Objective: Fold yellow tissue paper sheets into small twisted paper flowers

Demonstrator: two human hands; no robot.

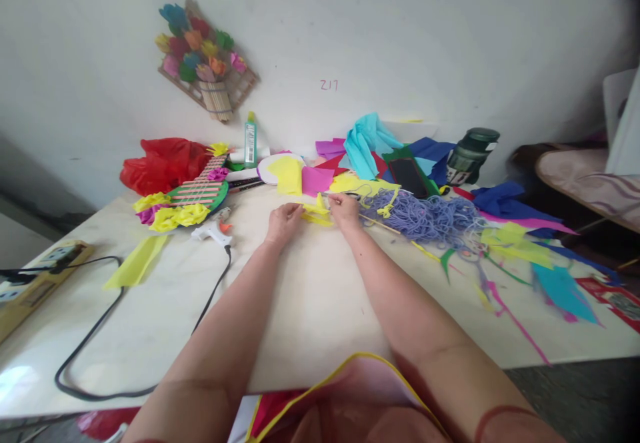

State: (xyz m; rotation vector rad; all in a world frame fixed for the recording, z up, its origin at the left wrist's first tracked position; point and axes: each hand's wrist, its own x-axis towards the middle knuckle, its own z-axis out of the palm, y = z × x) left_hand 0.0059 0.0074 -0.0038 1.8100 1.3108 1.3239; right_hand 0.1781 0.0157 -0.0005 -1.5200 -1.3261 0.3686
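Note:
Over the middle of the table, my left hand point(285, 222) is closed in a pinch on the left end of a piece of yellow crepe paper point(316, 216). My right hand point(344, 208) is closed at the paper's other end, its thumb and fingertips together. Just behind the right hand a dark loop, perhaps a scissors handle, partly shows; I cannot tell whether it is touched. A thin wooden stick point(380, 224) lies to the right of that hand. Flat yellow and pink paper pieces point(318, 180) lie beyond both hands.
At left are a paper-flower craft point(197, 193), a white glue gun point(213, 233) with a black cord, a yellow strip point(137, 263) and a power strip point(43, 286). A purple yarn heap point(425, 216), phone point(407, 177), dark jar point(471, 156) and paper scraps lie right. A glue bottle point(251, 141) stands behind.

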